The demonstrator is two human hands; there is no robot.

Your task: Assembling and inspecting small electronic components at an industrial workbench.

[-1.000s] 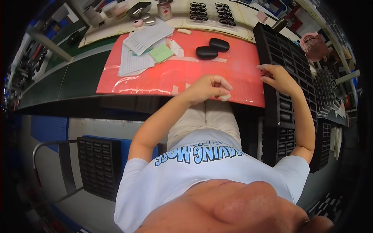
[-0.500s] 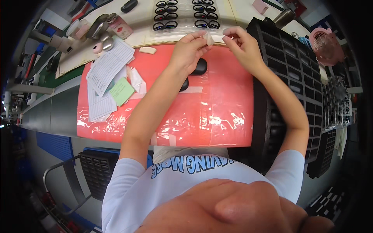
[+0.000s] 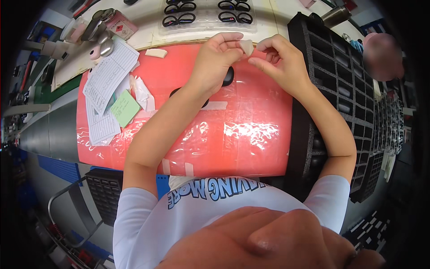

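Above the far part of the red mat (image 3: 215, 154), my left hand (image 3: 215, 60) pinches a small whitish scrap (image 3: 247, 47); whether it is cloth or thin film I cannot tell. My right hand (image 3: 286, 65) is close to the scrap's right side, with thumb and fingers apart and nothing between them. A smooth black oval case (image 3: 229, 77) lies on the mat just below my left hand, partly covered by it. Another dark rounded thing (image 3: 174, 92) is mostly hidden under my left forearm.
Beyond the mat, a clear tray (image 3: 206, 29) holds several black looped pieces. Printed sheets (image 3: 109, 74), a green note (image 3: 125, 109) and crumpled tissue (image 3: 143, 95) lie left. A black compartment tray (image 3: 329, 74) borders the right side. Bottles and a pink-labelled can (image 3: 120, 26) stand far left.
The scrap has turned and shows more of itself above my left fingertips. My right thumb and fingers have come nearer to it. The whole view has shifted slightly.
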